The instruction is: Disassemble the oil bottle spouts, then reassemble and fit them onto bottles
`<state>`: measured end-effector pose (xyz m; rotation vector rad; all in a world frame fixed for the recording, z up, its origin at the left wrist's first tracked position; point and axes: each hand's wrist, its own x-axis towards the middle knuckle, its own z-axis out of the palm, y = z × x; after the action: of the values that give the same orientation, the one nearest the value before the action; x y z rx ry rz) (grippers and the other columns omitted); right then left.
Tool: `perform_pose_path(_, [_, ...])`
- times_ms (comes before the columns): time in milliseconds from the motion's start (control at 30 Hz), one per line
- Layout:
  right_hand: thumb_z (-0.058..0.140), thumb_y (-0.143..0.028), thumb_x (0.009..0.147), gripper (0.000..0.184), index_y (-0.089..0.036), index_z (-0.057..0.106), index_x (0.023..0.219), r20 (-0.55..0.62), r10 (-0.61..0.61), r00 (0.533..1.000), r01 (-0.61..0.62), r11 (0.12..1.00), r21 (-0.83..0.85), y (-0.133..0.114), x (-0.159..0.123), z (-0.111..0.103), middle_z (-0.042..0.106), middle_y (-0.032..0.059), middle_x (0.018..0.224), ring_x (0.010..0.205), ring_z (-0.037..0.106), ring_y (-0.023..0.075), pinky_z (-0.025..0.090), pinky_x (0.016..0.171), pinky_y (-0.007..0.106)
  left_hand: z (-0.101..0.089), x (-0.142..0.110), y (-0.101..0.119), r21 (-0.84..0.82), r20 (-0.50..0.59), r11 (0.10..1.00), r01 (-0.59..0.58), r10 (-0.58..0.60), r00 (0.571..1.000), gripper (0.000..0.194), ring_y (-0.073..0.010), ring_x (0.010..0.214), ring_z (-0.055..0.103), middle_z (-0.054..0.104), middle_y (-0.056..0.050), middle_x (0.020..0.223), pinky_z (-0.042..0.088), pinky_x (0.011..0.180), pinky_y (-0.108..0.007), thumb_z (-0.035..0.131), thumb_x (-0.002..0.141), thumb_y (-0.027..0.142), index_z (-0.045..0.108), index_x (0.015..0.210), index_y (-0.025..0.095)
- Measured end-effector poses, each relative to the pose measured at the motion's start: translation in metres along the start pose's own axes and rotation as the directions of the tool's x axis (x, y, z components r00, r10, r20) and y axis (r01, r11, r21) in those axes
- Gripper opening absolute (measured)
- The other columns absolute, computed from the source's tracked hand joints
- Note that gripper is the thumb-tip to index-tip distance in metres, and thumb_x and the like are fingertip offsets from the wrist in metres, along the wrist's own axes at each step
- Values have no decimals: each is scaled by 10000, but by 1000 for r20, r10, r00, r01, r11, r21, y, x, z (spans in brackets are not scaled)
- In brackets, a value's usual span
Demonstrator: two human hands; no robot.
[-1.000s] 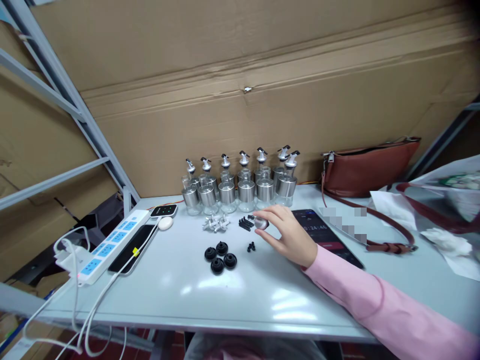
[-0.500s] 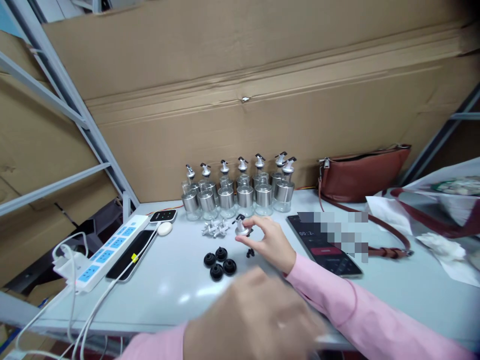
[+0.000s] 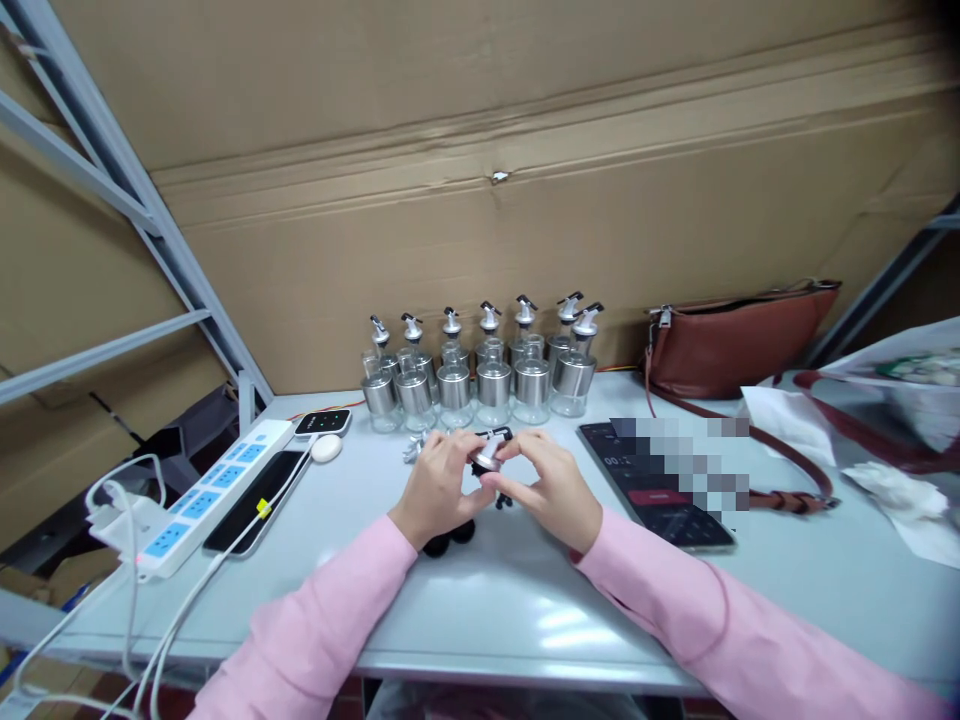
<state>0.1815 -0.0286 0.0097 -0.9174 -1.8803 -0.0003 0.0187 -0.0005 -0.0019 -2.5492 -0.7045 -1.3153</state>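
Note:
Between my two hands is a bottle pourer (image 3: 489, 456) with a silver cap and a black lever, tilted to the right. My left hand (image 3: 439, 487) pinches it from the left, and my right hand (image 3: 556, 488) holds it from the right. Several black stoppers (image 3: 450, 540) lie under my left hand, which partly hides them. Silver spout pieces (image 3: 413, 447) show just behind that hand, mostly covered. A few small black parts (image 3: 504, 501) rest on the table below the pourer.
Two rows of glass bottles (image 3: 454, 388) with steel bands stand at the back; several carry pourers. On the left are a power strip (image 3: 214, 490) and a phone (image 3: 255, 505) with cables. A larger phone (image 3: 652, 490) and a brown bag (image 3: 739, 345) are on the right.
My left hand has moved from the blurred foreground up to the pourer and now grips it too. The pourer has tipped to the right in my right hand.

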Motion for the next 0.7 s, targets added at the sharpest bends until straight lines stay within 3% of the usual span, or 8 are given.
perform_pose_path(67, [503,-386,858,256,-191,523,694,17,-47,999,47,999,3,-1,1,-3,631,2,649,603,564,134,409,684,305,-3,0,1,-10,-24,1000,-10,10,1000,286,-181,785,575,602,-64,873,375,662,-298,488,751,210,420,1026,168])
perform_pose_path(167, [484,-349,870,276,-194,491,642,-38,14,999,-16,999,-45,-1,3,-9,581,-11,587,556,532,124,398,641,293,-7,1,1,-18,-36,999,-28,28,999,335,-178,809,583,602,-53,880,373,688,-302,487,702,152,435,1031,180])
perform_pose_path(267, [501,-342,858,185,-192,544,757,-53,72,996,-74,997,-30,2,6,-11,596,-3,624,585,559,135,432,612,276,-9,0,0,12,-39,999,-44,45,998,344,-174,807,575,590,-51,894,375,709,-310,495,691,139,452,1028,192])
perform_pose_path(367, [481,-318,872,165,-191,585,864,2,48,999,-48,998,30,4,8,-11,632,15,684,612,589,138,466,604,260,-9,0,1,38,-33,998,-55,56,998,347,-180,826,552,565,-53,901,383,735,-326,498,688,129,444,1023,200])
perform_pose_path(533, [486,-270,873,132,-191,591,889,-12,16,1000,-15,997,73,5,6,-8,659,32,760,656,616,138,502,626,248,-7,-1,0,-29,-12,998,58,-58,998,348,-185,798,492,514,-56,867,389,687,-315,464,641,90,391,970,178])
perform_pose_path(700, [496,-205,863,106,-187,583,922,13,-3,1000,2,995,104,4,3,-5,666,30,803,718,629,132,503,670,241,-9,-1,7,20,76,994,111,-113,991,310,-194,779,458,491,-63,843,377,684,-327,468,618,104,470,922,162])
